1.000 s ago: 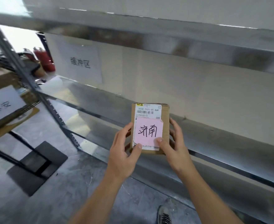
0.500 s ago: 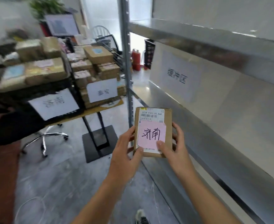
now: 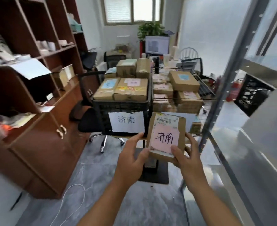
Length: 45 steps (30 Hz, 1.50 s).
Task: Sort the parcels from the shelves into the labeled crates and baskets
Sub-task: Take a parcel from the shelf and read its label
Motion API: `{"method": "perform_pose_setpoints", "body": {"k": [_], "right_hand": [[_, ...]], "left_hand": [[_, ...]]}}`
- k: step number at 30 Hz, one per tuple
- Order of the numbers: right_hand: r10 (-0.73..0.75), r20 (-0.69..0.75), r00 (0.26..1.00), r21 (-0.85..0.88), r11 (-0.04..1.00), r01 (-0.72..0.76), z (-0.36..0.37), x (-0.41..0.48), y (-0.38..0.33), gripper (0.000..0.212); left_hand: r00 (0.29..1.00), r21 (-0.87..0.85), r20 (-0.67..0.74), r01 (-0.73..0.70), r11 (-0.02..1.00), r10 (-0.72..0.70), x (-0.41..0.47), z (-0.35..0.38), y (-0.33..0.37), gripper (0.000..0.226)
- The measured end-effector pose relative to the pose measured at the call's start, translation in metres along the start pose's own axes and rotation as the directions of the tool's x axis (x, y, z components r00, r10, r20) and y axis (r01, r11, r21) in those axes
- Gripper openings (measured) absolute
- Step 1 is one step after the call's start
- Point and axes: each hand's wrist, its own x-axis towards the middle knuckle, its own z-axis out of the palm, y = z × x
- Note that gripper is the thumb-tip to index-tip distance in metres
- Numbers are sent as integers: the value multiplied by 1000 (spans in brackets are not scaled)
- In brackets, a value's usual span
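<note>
A small brown cardboard parcel (image 3: pixel 181 128) with a barcode label and a pink note reading 济南 is held upright in front of me. My left hand (image 3: pixel 132 158) grips its left edge and my right hand (image 3: pixel 186 158) grips its lower right corner, thumb on the front. Just behind it stands a black crate (image 3: pixel 123 106) with a white 济南 sign, stacked with several brown parcels. To the right of that crate a wire basket (image 3: pixel 204 88) holds several more parcels.
A metal shelf rack (image 3: pixel 248 88) runs along the right, with a black crate (image 3: pixel 253 93) beyond it. A brown wooden cabinet (image 3: pixel 41 137) lines the left. An office chair (image 3: pixel 92 118) stands beside the crates. A white cable (image 3: pixel 69 198) lies on the grey floor.
My view has swung left from the metal shelf toward the crates. The parcel stays held in both hands, now right in front of the 济南 crate.
</note>
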Motion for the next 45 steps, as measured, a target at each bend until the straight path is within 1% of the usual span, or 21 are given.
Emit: {"method": "perform_pose_setpoints", "body": {"k": [3,5,7,9,11,13,16,19,22,24,27,29,31,34,36,41,45], "right_hand": [[23,43,999,35,999,-25,30,41,-3,51],[46,68,997,56,997,-50,49,68,-7,49],[45,82,996,51,997,-49,68,95,-13,53],[32,91,995,37,999,-36,88,126,-21,59],[-1,90,996,-9,1000,2,111,158,-27,60],[-25,61,998,-38,999,27,136,190,-36,57],[-51,0,999,-34,998,51,176,237,-51,48],[-39,-24,999,-34,999,38,215,280,-65,53],[-52,-52,997,-91,995,47,247,317,-68,57],[-39,-66,997,-110,993,31,263,337,-63,60],[-10,-80,997,-205,979,-6,283,361,-57,66],[28,-71,997,-210,977,-42,297,376,-53,61],[58,-40,998,-207,976,-65,313,388,-50,57],[17,-36,999,-310,950,-27,335,408,-49,61],[16,-31,999,-336,941,-26,349,421,-50,62],[10,13,1000,-483,875,-3,372,439,-46,69],[18,43,999,-539,842,8,374,444,-40,66]], "left_hand": [[998,177,-65,-12,984,24,34,-36,-19,41],[995,302,-96,-6,953,37,60,-60,-35,46],[994,410,-106,17,912,29,89,-81,-53,50],[995,503,-93,13,864,39,123,-99,-73,54],[997,576,-67,1,817,46,160,-114,-93,55],[997,640,-45,-25,768,69,199,-126,-108,54],[995,699,-12,-64,712,100,257,-143,-128,52],[996,691,31,-80,718,82,308,-160,-147,51],[996,658,88,-74,749,21,344,-170,-168,53],[993,639,118,-72,766,-5,360,-173,-182,55],[989,623,145,-58,780,-42,375,-177,-201,53],[986,611,156,-54,790,-54,380,-179,-213,50],[987,592,156,-53,804,-49,383,-181,-223,46],[992,574,120,-47,818,-28,385,-183,-233,44],[996,557,92,-40,830,-14,385,-184,-237,44],[993,494,106,-3,870,-56,389,-188,-242,53],[994,470,82,31,882,-79,392,-184,-243,54]]}}
